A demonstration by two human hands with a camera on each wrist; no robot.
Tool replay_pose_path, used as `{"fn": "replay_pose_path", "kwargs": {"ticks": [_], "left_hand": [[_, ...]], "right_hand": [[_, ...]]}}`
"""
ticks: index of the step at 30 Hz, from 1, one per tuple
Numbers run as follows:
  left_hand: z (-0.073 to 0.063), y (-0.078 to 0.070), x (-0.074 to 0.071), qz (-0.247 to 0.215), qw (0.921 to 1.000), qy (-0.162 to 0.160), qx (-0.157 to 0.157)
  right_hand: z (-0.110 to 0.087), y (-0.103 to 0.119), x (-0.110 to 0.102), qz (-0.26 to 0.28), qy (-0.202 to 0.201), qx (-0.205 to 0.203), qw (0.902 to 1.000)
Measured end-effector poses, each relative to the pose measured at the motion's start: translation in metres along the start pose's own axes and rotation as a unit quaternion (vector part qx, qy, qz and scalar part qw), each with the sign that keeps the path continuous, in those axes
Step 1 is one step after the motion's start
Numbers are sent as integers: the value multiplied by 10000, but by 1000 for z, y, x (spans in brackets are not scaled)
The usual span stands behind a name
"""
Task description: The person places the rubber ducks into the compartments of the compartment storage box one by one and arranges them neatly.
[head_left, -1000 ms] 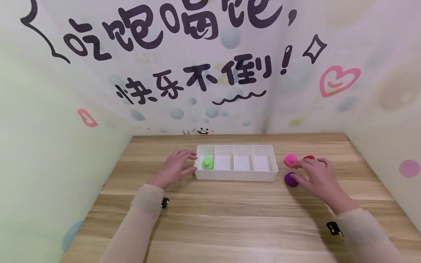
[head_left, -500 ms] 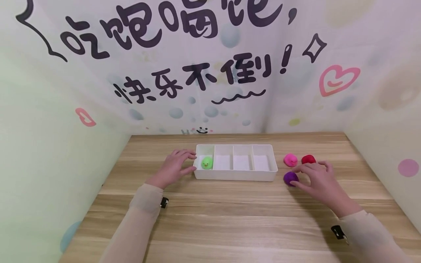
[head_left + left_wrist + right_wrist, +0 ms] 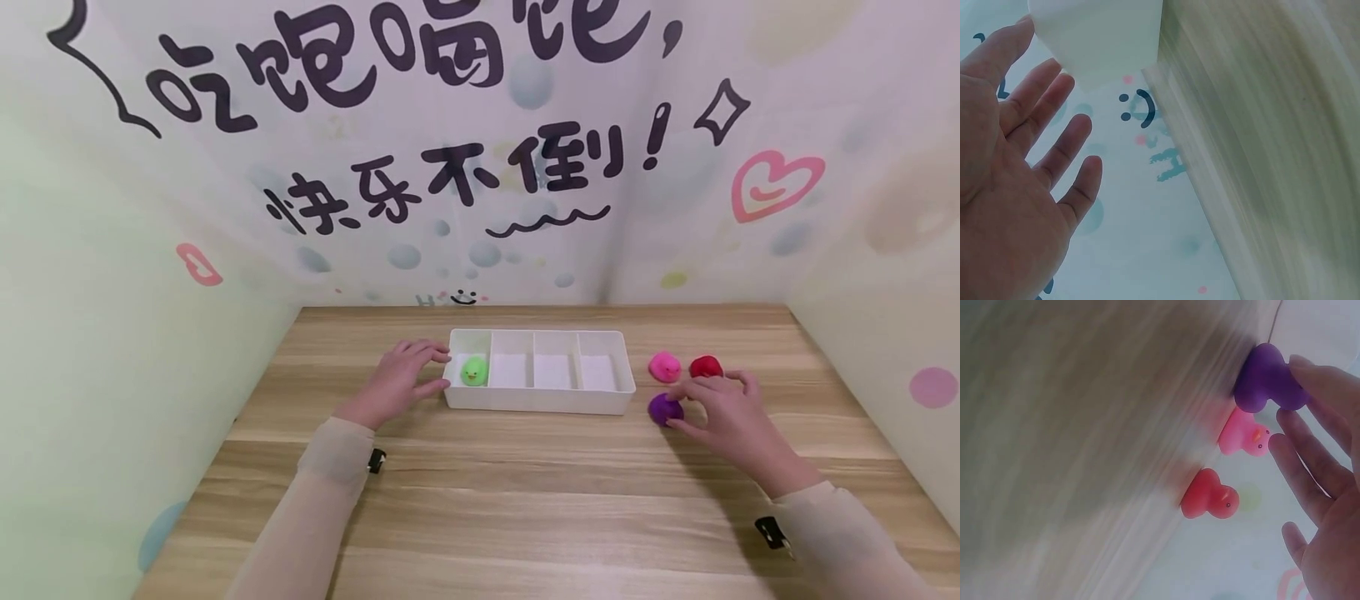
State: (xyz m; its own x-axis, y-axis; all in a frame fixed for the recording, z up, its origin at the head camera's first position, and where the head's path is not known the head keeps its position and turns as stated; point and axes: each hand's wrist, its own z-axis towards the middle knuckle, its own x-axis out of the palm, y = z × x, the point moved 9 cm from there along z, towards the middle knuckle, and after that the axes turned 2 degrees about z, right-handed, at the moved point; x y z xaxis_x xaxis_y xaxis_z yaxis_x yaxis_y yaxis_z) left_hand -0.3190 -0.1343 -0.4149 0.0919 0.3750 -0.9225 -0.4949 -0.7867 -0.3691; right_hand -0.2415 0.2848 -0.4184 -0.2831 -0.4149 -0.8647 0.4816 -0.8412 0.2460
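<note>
My right hand has its thumb and forefinger at the head of a purple rubber duck, pinching it; the duck still sits on the table. In the right wrist view the thumb lies against the head of that purple duck. Just behind are a pink rubber duck and a red rubber duck, partly covered by the hand. My left hand, fingers loosely extended, touches the left end of a white divided box. A green rubber duck sits in its leftmost compartment.
The box stands on a wood-grain table near the back wall, which is a printed white cloth. Side walls rise at the left and right. A black clip-like piece shows at the left wrist.
My right hand has drawn slightly back and to the right, its thumb and forefinger closing on the purple duck. More of the red duck shows. The left hand stays at the box.
</note>
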Motion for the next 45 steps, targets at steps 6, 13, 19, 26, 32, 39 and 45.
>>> {"fn": "replay_pose_path", "kwargs": {"ticks": [6,13,19,26,32,39,45], "left_hand": [[1,1,0,26,10000,-2,-9],[0,1,0,41,10000,1,13],[0,1,1,3,10000,-1,12],[0,2,1,66,10000,-36,4],[-1,3,1,34,10000,17,-88],[-1,0,0,19,9999,35,-112],[0,2,1,35,10000,-19,-72]], "right_hand": [[-1,1,2,1,49,72,10000],[0,3,-3,84,-60,120,9999],[1,1,-8,112,-208,58,9997],[6,2,-13,145,-288,48,9995],[13,4,-20,248,-463,15,9986],[21,10,-29,333,-621,1,9975],[32,17,-33,339,-599,48,9976]]}}
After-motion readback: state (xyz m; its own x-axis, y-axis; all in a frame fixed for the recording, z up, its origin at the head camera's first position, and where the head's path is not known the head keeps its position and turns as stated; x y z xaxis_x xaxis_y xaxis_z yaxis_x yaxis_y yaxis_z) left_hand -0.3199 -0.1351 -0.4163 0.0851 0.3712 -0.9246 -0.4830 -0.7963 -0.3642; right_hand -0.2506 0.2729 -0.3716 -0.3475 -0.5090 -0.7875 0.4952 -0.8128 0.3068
